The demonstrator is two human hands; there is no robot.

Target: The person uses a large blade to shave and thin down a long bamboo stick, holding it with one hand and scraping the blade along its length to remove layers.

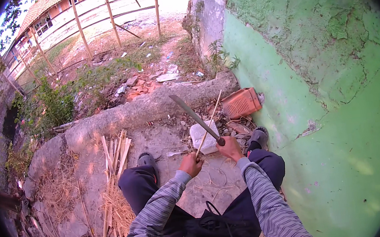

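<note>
My right hand point(231, 149) is closed round the dark handle of a machete point(192, 113), whose long blade points up and to the left. In my left hand point(190, 165) is the lower end of a thin bamboo strip point(211, 117), which slants up to the right. Blade and strip cross in the picture a little above my hands; whether they touch I cannot tell. Just beyond them a pale block point(204, 138) lies on the ground between my feet.
Split bamboo strips point(117, 156) and fine shavings point(118, 204) lie to my left. An orange clay roof tile point(241, 103) leans near the green wall point(341, 149) on my right. Ahead runs a low concrete ledge point(142, 106), with rubble, plants and a bamboo fence point(111, 18) beyond.
</note>
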